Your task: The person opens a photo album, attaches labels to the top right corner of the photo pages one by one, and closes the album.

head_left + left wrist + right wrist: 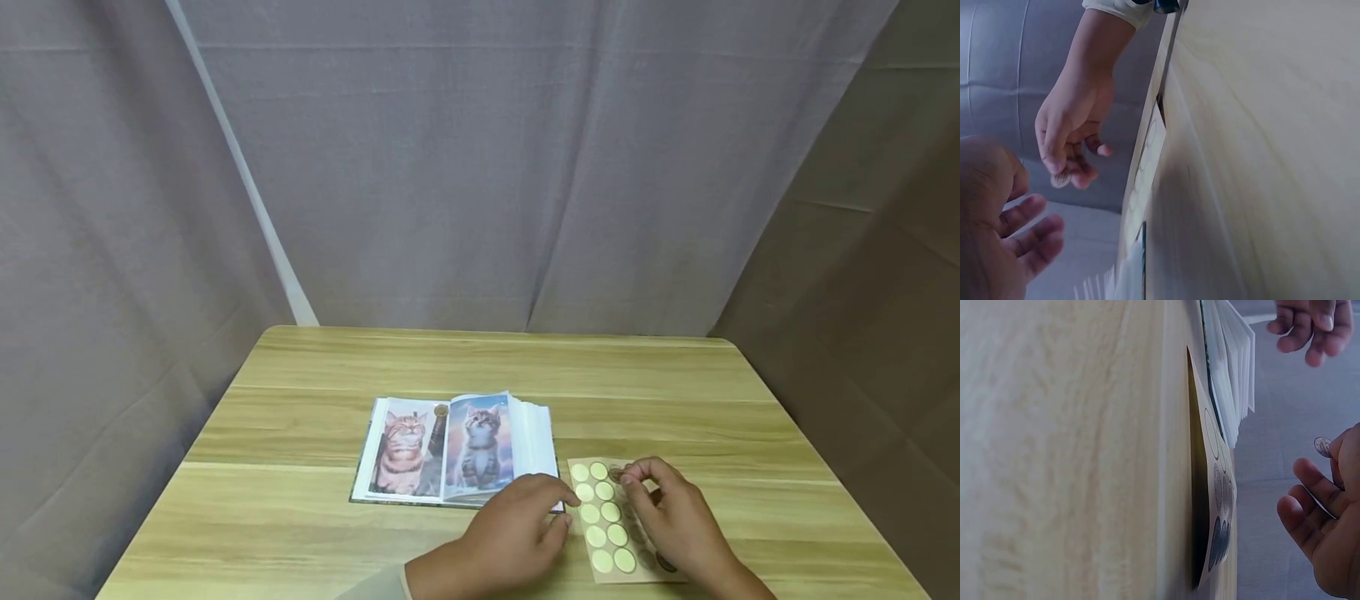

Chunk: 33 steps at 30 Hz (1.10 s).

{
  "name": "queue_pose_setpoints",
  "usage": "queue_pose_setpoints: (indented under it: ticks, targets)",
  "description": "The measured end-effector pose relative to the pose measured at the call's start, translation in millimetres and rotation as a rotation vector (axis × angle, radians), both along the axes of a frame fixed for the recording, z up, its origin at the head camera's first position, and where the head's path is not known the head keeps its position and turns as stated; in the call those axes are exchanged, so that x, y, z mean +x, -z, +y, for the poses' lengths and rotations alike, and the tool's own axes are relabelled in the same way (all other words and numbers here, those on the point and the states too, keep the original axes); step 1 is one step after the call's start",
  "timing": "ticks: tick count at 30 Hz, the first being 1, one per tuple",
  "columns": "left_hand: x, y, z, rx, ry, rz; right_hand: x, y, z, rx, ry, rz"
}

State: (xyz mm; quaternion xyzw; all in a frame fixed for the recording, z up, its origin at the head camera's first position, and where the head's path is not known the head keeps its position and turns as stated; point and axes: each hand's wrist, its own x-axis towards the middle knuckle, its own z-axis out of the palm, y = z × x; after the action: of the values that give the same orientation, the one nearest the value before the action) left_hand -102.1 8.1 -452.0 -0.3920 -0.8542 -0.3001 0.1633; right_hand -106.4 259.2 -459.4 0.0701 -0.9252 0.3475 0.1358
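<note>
My right hand pinches a small round printed sticker between thumb and forefinger, above the sticker sheet. The other fingers of that hand are spread apart in the right wrist view. Beneath it lies the tan sticker sheet, with rows of round spots, yellowish on the left and darker, partly covered by the hand, on the right. My left hand holds nothing; its fingers are loosely bent near the sheet's left edge. Beside it an open photo album shows two kitten pictures, and a round sticker sits on its left page.
The wooden table carries the album and the sheet near its front. Grey curtains hang behind the table and along both sides. In the right wrist view, the sheet's near edge lifts a little off the tabletop.
</note>
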Motion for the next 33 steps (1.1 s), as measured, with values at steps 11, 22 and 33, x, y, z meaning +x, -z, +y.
queue_pose_setpoints:
  ticks: [11,22,33]
  targets:
    - [-2.1,10.9,-41.8,-0.093,-0.226,0.061,0.8,1.2,-1.7,-0.013,-0.005,0.000]
    - [7.7,18.2,-60.2,-0.360,-0.320,-0.248,-2.7,0.9,-1.1,-0.006,-0.009,-0.028]
    - [9.5,18.6,-63.8,-0.511,-0.290,-0.301,-9.0,4.0,-1.5,0.016,-0.064,0.011]
